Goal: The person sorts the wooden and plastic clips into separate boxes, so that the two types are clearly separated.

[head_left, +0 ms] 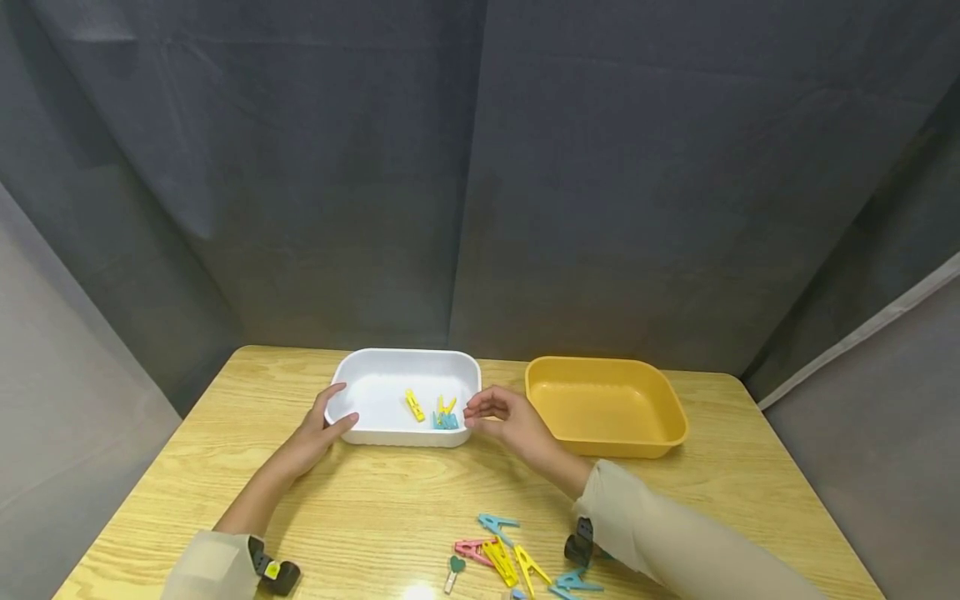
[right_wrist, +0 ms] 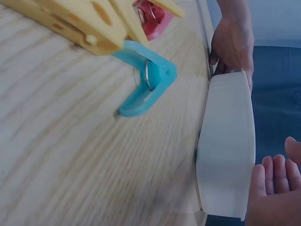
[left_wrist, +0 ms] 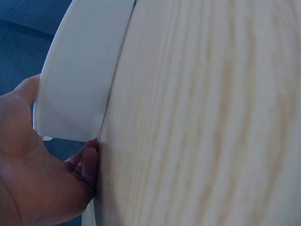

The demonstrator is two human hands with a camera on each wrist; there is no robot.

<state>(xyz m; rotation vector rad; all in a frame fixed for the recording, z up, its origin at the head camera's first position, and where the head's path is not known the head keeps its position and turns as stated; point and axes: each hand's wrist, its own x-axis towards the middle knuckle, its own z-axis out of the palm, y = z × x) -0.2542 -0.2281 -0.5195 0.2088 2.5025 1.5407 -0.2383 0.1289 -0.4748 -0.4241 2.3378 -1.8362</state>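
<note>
At the back of the table stands a white tray [head_left: 405, 438]. My left hand [head_left: 317, 433] grips its left end, thumb at the rim and fingers bent low against the outer wall in the left wrist view. My right hand [head_left: 510, 423] is at the right end, its fingers loosely bent close to the rim and holding nothing; in the right wrist view the thumb stands apart from the fingers [right_wrist: 279, 175]. Inside the tray lie a yellow clothespin [head_left: 415, 406] and, near the right end, a light blue clothespin [head_left: 446, 421] beside another yellow one [head_left: 447, 406].
An orange-yellow tray [head_left: 606, 447] stands right of the white one, behind my right forearm. Near the front edge lie several loose clothespins: blue [head_left: 495, 525], pink [head_left: 471, 549], yellow [head_left: 501, 561]. A small clip with a dark green heart [head_left: 457, 564] is beside them. Grey curtains [head_left: 360, 208] enclose the table.
</note>
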